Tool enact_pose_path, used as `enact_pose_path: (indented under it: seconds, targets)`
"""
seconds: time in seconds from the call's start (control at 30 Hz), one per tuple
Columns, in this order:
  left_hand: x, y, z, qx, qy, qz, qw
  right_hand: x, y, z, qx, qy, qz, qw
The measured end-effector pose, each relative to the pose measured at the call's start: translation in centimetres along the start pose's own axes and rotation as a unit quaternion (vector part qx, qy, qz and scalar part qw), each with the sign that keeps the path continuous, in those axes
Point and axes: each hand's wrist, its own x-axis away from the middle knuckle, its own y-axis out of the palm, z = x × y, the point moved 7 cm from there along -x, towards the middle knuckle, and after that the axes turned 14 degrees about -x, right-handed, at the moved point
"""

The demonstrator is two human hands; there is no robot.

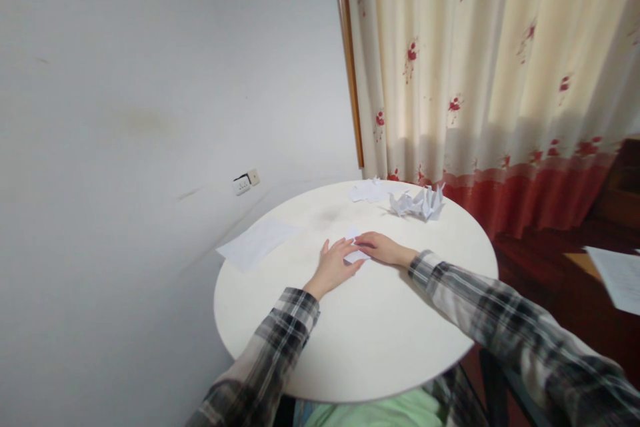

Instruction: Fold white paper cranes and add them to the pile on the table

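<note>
A small piece of white folded paper (pixel 356 256) lies on the round white table (pixel 370 340), partly covered by my fingers. My left hand (pixel 335 267) rests on its left side, fingers spread and thumb stretched toward the near edge. From the right, my right hand (pixel 383 248) bends its fingers over the paper's far right part, closed on it; its thumb is hidden. Just beyond my right hand stand several folded paper cranes (pixel 423 203) in a cluster.
A flat white sheet (pixel 257 243) lies at the table's left edge. More white paper (pixel 367 191) sits at the back. A wall with a socket (pixel 241 185) borders the left. Behind the table hangs a flowered curtain (pixel 475 80). Printed paper (pixel 617 273) shows at far right.
</note>
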Motion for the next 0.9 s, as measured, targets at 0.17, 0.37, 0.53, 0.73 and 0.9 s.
enact_pose_path:
  seconds: [0.17,0.37,0.53,0.73,0.9]
  targets:
    - [-0.4,-1.0,-0.3,0.071,0.002,0.064,0.995,-0.1,-0.1,-0.5,-0.005,0.006,-0.017,1.000]
    - [-0.5,-1.4,-1.5,0.081,-0.029,0.101,0.991,0.1,-0.2,-1.5,0.014,0.004,-0.047,0.999]
    - [-0.5,-2.1,-1.7,0.053,-0.050,0.123,0.990,0.1,-0.1,-0.8,0.034,0.027,-0.029,0.999]
    - [-0.1,-3.6,-1.6,0.056,-0.072,0.194,0.977,0.1,-0.1,0.1,0.024,0.041,-0.005,0.999]
    - [0.3,-4.3,-0.5,0.047,-0.040,0.214,0.975,0.1,-0.6,0.1,0.011,0.064,0.012,0.998]
